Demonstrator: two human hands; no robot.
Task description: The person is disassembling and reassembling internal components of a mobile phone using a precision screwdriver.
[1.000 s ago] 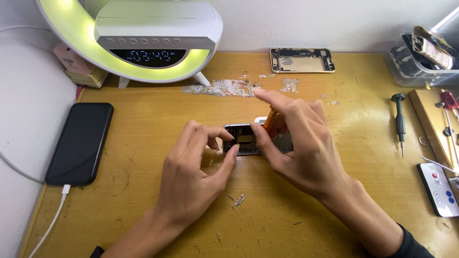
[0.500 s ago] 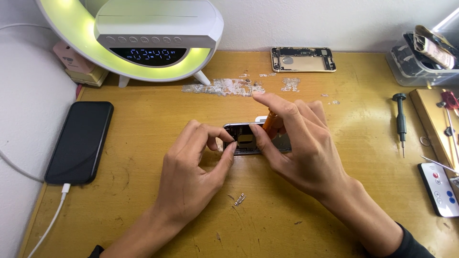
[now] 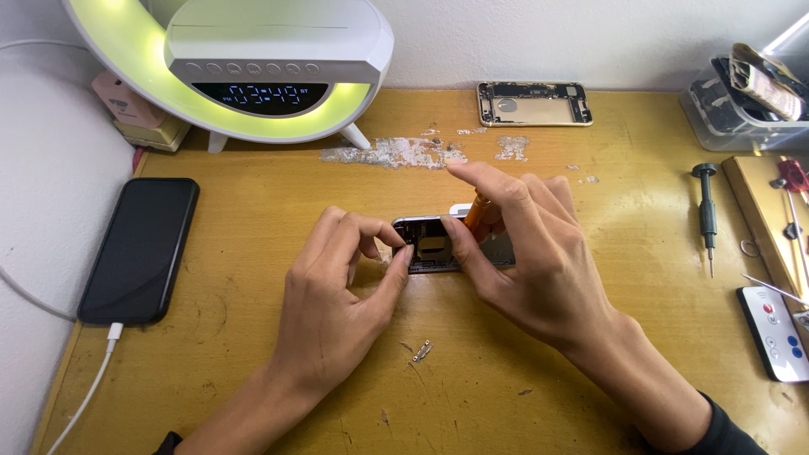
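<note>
Left hand pinched the opened phone chassis at its left end — bracing it flat mid-desk. Right hand gripped an orange tool, tip down into it.

opened phone: its right half lies under the right hand; its length cannot be told.
orange tool: only a short stretch shows between the fingers; the tip is hidden.
left hand: its grip on the phone's left end hides that edge.
lamp clock: top cut off by the upper edge.
parts bin: cut off at the right; contents jumbled, unclear.
small metal bit: too small to tell.
white cable: runs off the lower edge.
</note>
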